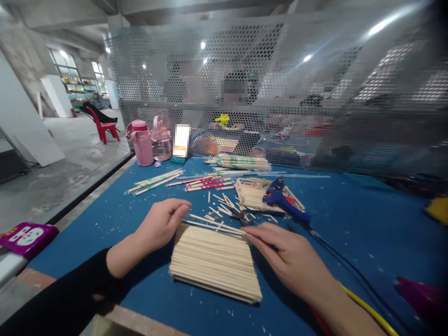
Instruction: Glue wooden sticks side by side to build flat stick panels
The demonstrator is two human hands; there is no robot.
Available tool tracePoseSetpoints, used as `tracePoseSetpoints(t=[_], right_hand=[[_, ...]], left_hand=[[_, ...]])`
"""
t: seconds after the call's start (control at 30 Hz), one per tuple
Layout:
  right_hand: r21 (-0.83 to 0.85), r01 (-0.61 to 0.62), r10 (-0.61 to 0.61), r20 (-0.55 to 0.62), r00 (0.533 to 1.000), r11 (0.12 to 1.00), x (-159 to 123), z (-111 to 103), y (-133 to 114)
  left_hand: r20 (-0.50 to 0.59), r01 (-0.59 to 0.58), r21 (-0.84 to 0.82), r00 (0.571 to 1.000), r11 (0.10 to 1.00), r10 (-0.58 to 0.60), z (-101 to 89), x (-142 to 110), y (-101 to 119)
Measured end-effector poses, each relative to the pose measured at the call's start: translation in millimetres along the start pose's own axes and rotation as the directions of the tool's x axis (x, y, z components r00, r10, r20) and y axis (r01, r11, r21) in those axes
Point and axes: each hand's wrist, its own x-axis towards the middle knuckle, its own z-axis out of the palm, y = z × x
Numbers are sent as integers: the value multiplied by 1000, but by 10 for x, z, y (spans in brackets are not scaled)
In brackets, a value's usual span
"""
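Note:
A panel of wooden sticks, laid side by side in close rows, sits on the blue tabletop in front of me. Along its far edge lie a couple of looser thin sticks. My right hand is closed at the panel's far right corner, its thumb and fingers pinching the right end of a wooden stick. At the far left corner, my left hand has its thumb and forefinger pressed together close to the sticks' left ends. Whatever it may hold is hidden.
Beyond the panel are cut stick pieces, pliers, a stick-built tray and a blue glue gun with its cord. Wrapped chopsticks, a pink jug and a bottle stand or lie before a perforated screen.

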Motion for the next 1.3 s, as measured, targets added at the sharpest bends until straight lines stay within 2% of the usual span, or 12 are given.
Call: tracePoseSetpoints(t=[0.07,0.1,0.17,0.27,0.33,0.57,0.77,1.1,1.3], right_hand=[[7,-23,23,-18,1000,1000,9,6,41],[6,-34,34,-29,999,999,14,12,57],[-9,-58,57,-58,997,998,24,30,76],[-24,-91,89,-77,993,996,39,63,76],[-9,-99,98,-56,994,995,50,83,65],[36,-111,110,20,994,993,86,112,26],[47,-129,125,72,990,991,87,104,-2],[53,-150,143,110,984,987,86,114,-37],[72,-245,237,101,966,967,69,94,-15]], left_hand=[[9,177,-38,984,984,-176,-56,36,-75],[63,256,-62,966,965,-252,-81,52,-112],[209,411,-135,901,902,-379,-113,75,-165],[375,584,-238,793,776,-481,-114,84,-174],[420,616,-278,768,737,-483,-99,80,-152],[412,595,-370,794,714,-448,-72,69,-108],[431,590,-427,799,685,-419,-25,58,-104],[456,621,-460,778,634,-431,21,55,-107],[461,631,-448,770,634,-441,14,57,-93]])
